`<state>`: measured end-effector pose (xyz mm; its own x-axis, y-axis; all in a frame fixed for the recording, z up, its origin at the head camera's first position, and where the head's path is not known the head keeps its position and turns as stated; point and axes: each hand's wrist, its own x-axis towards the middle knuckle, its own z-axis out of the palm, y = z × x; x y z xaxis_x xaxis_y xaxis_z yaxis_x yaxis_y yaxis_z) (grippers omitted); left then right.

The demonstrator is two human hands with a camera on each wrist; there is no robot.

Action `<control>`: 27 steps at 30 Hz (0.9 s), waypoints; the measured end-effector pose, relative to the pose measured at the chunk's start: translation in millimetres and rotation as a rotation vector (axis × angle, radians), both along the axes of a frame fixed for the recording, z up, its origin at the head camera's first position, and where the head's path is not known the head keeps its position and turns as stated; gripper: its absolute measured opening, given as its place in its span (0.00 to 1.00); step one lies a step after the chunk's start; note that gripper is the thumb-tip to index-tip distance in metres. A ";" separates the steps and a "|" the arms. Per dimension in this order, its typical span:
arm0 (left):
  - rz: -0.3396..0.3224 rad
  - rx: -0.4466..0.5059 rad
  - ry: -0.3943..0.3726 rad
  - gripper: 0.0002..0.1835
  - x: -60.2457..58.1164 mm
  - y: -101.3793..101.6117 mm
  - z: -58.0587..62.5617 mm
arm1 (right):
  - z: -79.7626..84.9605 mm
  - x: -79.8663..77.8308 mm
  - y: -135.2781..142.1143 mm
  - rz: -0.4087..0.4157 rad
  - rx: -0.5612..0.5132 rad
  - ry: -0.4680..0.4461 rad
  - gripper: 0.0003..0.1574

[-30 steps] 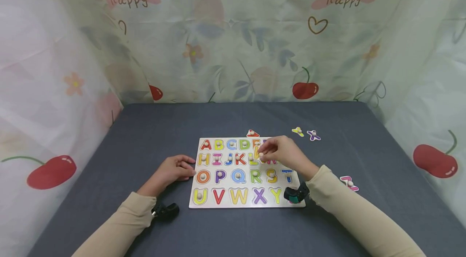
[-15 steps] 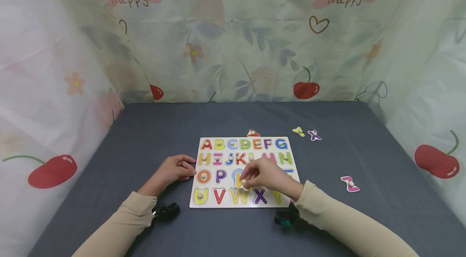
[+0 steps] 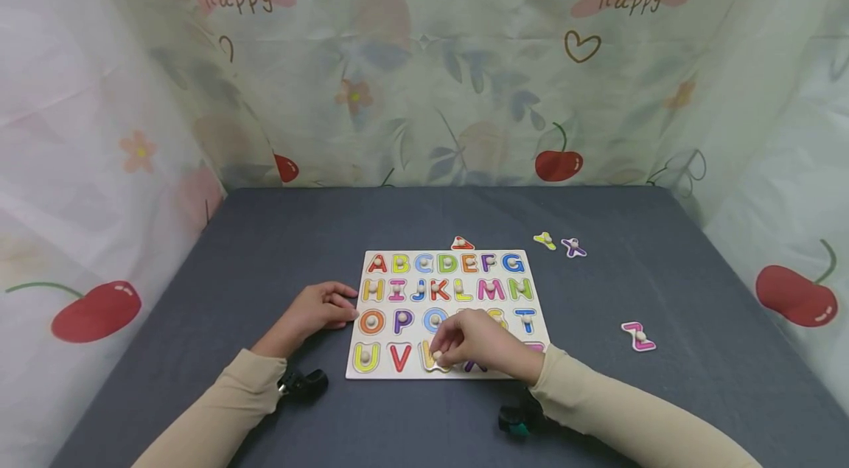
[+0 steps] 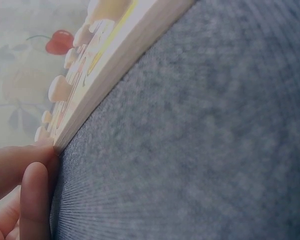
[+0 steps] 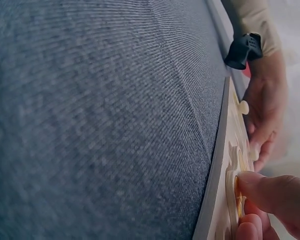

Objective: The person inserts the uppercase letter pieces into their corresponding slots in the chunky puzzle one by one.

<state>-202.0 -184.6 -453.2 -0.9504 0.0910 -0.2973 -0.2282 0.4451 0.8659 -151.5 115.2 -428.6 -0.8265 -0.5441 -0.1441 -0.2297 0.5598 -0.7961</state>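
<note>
A white wooden alphabet puzzle board (image 3: 381,375) lies on the dark cloth, most of its letters fitted with round knobs. My right hand (image 3: 474,339) pinches the yellow letter W puzzle piece (image 5: 231,195) by its knob, over the W outline in the bottom row. That piece lies close over the board and stands a little proud of its face in the right wrist view. At the board's left edge my left hand (image 3: 318,307) rests with loosely bent fingers, fingertips touching the side. The V outline (image 3: 400,358) shows no knob. My right hand partly hides the X outline.
Behind the board lies a red letter piece (image 3: 462,242). Farther right are a yellow Y piece (image 3: 545,240) and a purple X piece (image 3: 573,247). A pink Z piece (image 3: 639,336) lies right of the board. Patterned curtains (image 3: 424,85) surround the table.
My right hand has carried the W piece from the board's upper right toward the front and left, then down to the bottom row. My left hand has stayed at the edge.
</note>
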 end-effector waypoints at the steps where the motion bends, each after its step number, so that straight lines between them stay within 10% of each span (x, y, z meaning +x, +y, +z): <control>1: 0.000 -0.002 -0.001 0.24 0.0 0.1 0.1 | 0.1 0.6 -0.1 0.000 0.002 -0.005 0.06; 27: -0.013 0.007 -0.004 0.24 0.9 -0.2 2.3 | -1.1 -2.4 -2.3 0.047 0.039 0.005 0.05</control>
